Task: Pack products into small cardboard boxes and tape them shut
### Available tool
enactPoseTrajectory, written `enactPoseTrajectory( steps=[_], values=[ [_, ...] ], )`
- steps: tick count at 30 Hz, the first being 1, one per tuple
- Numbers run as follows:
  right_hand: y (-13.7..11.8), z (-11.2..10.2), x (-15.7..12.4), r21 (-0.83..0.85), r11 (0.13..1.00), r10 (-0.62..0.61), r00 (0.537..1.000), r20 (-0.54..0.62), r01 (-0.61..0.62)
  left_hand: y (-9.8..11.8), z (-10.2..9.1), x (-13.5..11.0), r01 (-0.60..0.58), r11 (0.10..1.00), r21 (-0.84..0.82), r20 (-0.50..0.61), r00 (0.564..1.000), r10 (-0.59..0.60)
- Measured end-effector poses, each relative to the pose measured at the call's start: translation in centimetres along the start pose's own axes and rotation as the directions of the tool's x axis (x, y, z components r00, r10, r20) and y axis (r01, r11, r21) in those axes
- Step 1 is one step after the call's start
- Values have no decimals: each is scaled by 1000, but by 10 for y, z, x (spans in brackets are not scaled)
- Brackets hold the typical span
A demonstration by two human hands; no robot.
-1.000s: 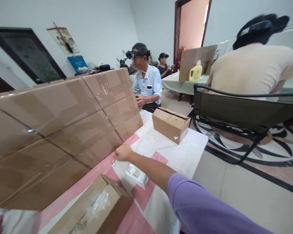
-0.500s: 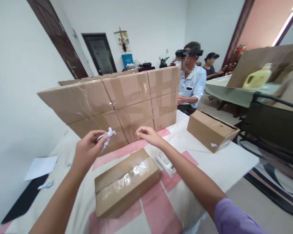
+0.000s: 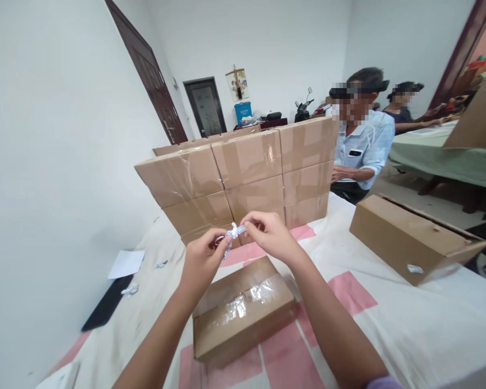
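Note:
My left hand (image 3: 204,251) is closed in a pinch on a crumpled white strip (image 3: 234,231), thin like paper or film. Thumb and fingertips of my right hand (image 3: 269,232) grip its other end, so the strip spans the short gap between both hands. Its exact material is too small to make out. Below the hands a taped cardboard box (image 3: 243,313) lies on the cloth-covered table (image 3: 328,351). Just beyond them stands an upright wall of taped cardboard boxes (image 3: 251,162).
An open-topped cardboard box (image 3: 392,237) stands at the right. On the left lie a white paper sheet (image 3: 127,263), a black flat object (image 3: 107,305) and crumpled scraps (image 3: 130,290). Behind the box wall sits a person in a light blue shirt (image 3: 368,140); another person (image 3: 403,108) is farther back.
My right hand, formerly apart and empty, has come to the strip and now pinches its end. The view has turned left. My right arm now covers the spot of a white object beside the box.

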State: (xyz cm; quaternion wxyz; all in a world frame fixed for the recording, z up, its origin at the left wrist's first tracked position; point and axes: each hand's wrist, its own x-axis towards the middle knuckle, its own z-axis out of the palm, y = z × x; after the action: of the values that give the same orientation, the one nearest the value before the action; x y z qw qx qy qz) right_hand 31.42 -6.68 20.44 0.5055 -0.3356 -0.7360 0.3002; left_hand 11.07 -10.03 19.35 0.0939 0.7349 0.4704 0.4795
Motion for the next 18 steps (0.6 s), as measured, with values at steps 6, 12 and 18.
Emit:
enactPoseTrajectory(
  steps=[6,12,18],
  values=[
    [1,-16,-3,40,998,46,999,17,-47,2,2,3,-32,997,72,-21,999,33],
    [4,-6,-2,-73,996,-42,999,28,44,7,5,3,-73,991,116,-28,997,77],
    [14,-23,1,-164,986,-57,985,-165,30,-6,-13,-6,28,979,202,-120,993,-3]
  ],
)
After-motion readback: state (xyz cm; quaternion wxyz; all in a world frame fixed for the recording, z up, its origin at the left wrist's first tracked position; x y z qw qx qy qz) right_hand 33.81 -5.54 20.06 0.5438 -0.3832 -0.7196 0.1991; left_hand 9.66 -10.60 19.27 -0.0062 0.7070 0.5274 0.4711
